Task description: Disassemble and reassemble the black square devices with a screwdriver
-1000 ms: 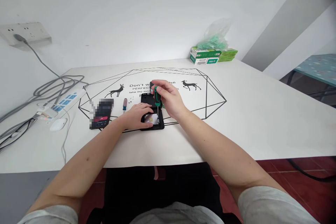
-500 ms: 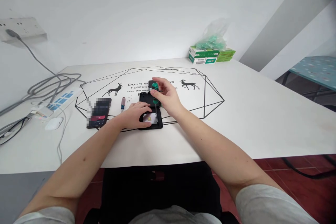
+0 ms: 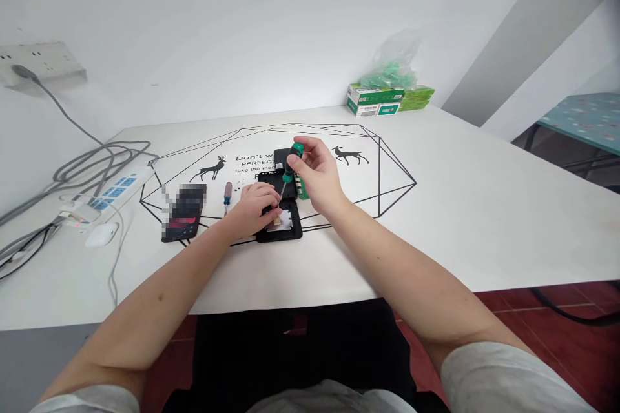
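My right hand (image 3: 320, 177) is closed round the green-and-black handle of a screwdriver (image 3: 293, 161), which leans with its tip down and to the left. Close to that tip are the bent fingers and thumb of my left hand (image 3: 249, 211); whatever they pinch is too small or hidden to name. Below them lies a black rectangular frame (image 3: 293, 233) with a pale, shiny inside, partly covered by my left hand. A black casing part (image 3: 289, 190) sits just behind the frame, and a green piece (image 3: 303, 188) shows beside my right wrist.
Left of my hands lie a second screwdriver (image 3: 227, 193), tiny loose bits (image 3: 239, 186) and a phone (image 3: 186, 213). Farther left are a power strip (image 3: 119, 190), cables and a white earbud case (image 3: 101, 234). Green boxes (image 3: 375, 98) with a plastic bag stand against the wall.
The screwdriver has gone from upright over the frame's right side to a slant, its tip now by my left fingers. My left fingers have lifted off the frame's inside and curled together.
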